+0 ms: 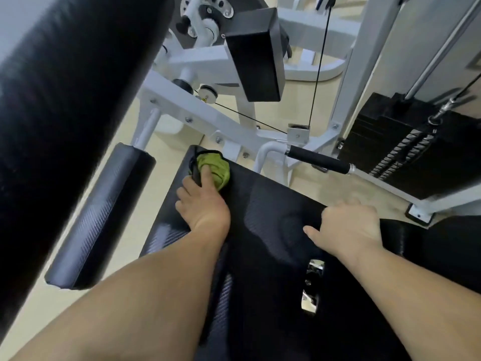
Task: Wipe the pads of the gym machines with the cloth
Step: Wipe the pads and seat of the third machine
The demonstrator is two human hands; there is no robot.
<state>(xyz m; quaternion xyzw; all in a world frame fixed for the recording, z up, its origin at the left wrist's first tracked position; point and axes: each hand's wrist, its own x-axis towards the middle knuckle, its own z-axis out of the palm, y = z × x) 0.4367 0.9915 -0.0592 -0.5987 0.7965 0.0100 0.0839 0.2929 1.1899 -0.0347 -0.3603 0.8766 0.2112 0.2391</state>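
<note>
The left grip (pixel 203 201) is closed around the green cloth (pixel 216 169). The cloth is scrunched into a ball, so it fits in the grip and is easy to push. It sits on the big black seat pad (pixel 260 204), at the far corner, at about 11 o'clock. The arm is stretched out long to get there. I think the corner is being rubbed clean now.

The right grip (pixel 348 227) is on the pad's edge at about 3 o'clock. Its thumb lies flat on top and its fingers bend down over the side, so it is holding the edge. I think it does this to keep the body steady while leaning forward.

A long roller pad (pixel 104 212) hangs at 9 o'clock, away from the cloth. A square pad (pixel 255 56) is up at 12 o'clock. I think these need wiping too.
</note>
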